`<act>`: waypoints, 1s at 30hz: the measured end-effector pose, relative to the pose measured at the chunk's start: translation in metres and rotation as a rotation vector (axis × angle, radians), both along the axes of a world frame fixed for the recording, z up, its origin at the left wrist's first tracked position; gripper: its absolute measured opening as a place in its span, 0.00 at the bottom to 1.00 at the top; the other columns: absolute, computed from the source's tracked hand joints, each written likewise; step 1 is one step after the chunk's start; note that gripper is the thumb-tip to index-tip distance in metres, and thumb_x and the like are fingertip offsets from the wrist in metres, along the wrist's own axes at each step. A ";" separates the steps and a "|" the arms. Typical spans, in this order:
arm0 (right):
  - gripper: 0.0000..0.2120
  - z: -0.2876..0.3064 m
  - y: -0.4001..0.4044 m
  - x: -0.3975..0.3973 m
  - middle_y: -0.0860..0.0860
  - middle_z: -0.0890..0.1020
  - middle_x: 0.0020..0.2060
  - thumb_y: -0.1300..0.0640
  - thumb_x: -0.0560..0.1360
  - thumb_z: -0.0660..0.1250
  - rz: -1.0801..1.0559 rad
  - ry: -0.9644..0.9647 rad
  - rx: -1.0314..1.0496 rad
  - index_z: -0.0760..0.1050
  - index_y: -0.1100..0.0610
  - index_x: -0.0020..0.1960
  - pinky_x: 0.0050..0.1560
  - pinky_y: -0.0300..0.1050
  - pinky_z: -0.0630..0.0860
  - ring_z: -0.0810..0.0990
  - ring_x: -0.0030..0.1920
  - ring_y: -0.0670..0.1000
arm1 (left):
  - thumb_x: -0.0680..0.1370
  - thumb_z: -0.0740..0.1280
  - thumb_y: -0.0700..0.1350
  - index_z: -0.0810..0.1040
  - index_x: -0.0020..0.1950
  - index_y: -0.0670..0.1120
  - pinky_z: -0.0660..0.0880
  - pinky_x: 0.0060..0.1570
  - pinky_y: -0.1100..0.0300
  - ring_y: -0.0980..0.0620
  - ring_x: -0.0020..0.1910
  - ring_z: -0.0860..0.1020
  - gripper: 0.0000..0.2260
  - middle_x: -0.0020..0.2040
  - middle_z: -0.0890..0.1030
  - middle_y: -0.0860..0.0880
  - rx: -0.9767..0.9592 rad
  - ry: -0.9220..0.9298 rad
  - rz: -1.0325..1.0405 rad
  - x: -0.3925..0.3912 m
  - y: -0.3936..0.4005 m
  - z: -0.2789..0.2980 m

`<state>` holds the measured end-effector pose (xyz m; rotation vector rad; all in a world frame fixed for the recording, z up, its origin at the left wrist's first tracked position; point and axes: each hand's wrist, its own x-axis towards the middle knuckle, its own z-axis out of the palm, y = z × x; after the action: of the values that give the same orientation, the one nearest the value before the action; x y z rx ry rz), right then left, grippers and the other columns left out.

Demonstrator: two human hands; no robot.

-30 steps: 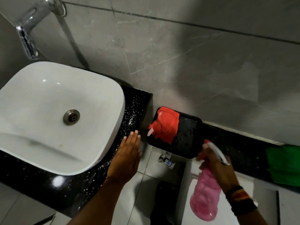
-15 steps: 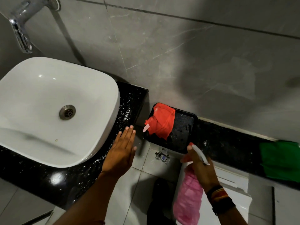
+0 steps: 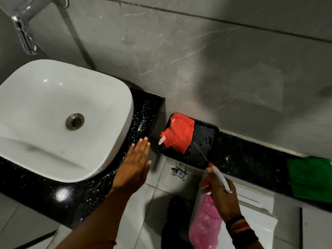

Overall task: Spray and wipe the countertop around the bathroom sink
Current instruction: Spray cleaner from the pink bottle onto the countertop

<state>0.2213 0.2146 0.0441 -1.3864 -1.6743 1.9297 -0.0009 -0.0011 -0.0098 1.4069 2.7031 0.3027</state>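
Head cam: right hand (image 3: pixel 222 193) grips pink spray bottle (image 3: pixel 206 225) at lower right, thin jet visible; left hand (image 3: pixel 133 169) flat, fingers spread, by speckled black countertop (image 3: pixel 143 112) w/ white droplets.

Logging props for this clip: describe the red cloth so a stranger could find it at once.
Start at the white basin, then look right past the end of its black countertop to the black tray against the wall. The red cloth drapes its left end, unlike the green cloth lying far right.

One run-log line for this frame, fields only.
phase: spraying | right hand: grip on pink spray bottle, jet toward black tray | left hand: open, flat, at countertop edge
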 end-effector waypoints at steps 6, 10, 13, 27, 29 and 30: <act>0.11 0.008 -0.004 -0.001 0.60 0.86 0.36 0.42 0.76 0.68 -0.045 0.019 -0.004 0.86 0.44 0.52 0.33 0.40 0.80 0.84 0.35 0.56 | 0.87 0.51 0.51 0.55 0.85 0.39 0.51 0.84 0.45 0.46 0.87 0.50 0.28 0.87 0.53 0.43 -0.004 -0.004 -0.002 -0.001 0.000 -0.001; 0.15 0.008 -0.006 0.004 0.64 0.83 0.33 0.41 0.77 0.69 -0.015 -0.017 0.020 0.87 0.51 0.44 0.34 0.40 0.79 0.83 0.37 0.65 | 0.87 0.52 0.51 0.56 0.85 0.39 0.53 0.84 0.45 0.46 0.87 0.50 0.28 0.87 0.54 0.42 0.009 0.008 -0.004 -0.001 0.000 -0.002; 0.23 0.006 -0.009 0.011 0.64 0.84 0.35 0.38 0.77 0.69 0.036 -0.031 0.012 0.85 0.59 0.44 0.33 0.39 0.77 0.83 0.38 0.64 | 0.87 0.53 0.50 0.56 0.85 0.39 0.54 0.84 0.44 0.45 0.87 0.51 0.28 0.86 0.55 0.42 0.021 0.018 -0.006 0.000 -0.001 -0.002; 0.14 0.020 -0.007 0.016 0.59 0.85 0.33 0.43 0.77 0.69 -0.034 -0.044 0.057 0.86 0.51 0.41 0.35 0.46 0.81 0.84 0.33 0.55 | 0.87 0.51 0.50 0.57 0.84 0.38 0.54 0.84 0.44 0.44 0.86 0.53 0.27 0.86 0.56 0.41 0.026 0.026 -0.009 0.001 0.000 0.001; 0.12 0.022 -0.002 0.011 0.60 0.84 0.32 0.44 0.76 0.70 -0.068 -0.023 0.028 0.87 0.49 0.49 0.36 0.50 0.81 0.83 0.32 0.55 | 0.87 0.52 0.50 0.57 0.84 0.38 0.53 0.84 0.45 0.44 0.86 0.53 0.27 0.86 0.56 0.41 0.035 0.022 -0.012 0.001 0.000 0.001; 0.13 0.023 0.000 0.008 0.61 0.84 0.34 0.43 0.76 0.70 -0.068 -0.008 0.019 0.86 0.47 0.55 0.34 0.46 0.81 0.83 0.32 0.54 | 0.87 0.52 0.50 0.57 0.84 0.38 0.53 0.84 0.45 0.44 0.86 0.53 0.27 0.86 0.56 0.41 0.038 0.020 -0.013 0.001 0.000 0.001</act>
<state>0.2297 0.2151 0.0672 -1.4270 -1.6230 1.8696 -0.0001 -0.0014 -0.0085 1.4443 2.7175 0.3432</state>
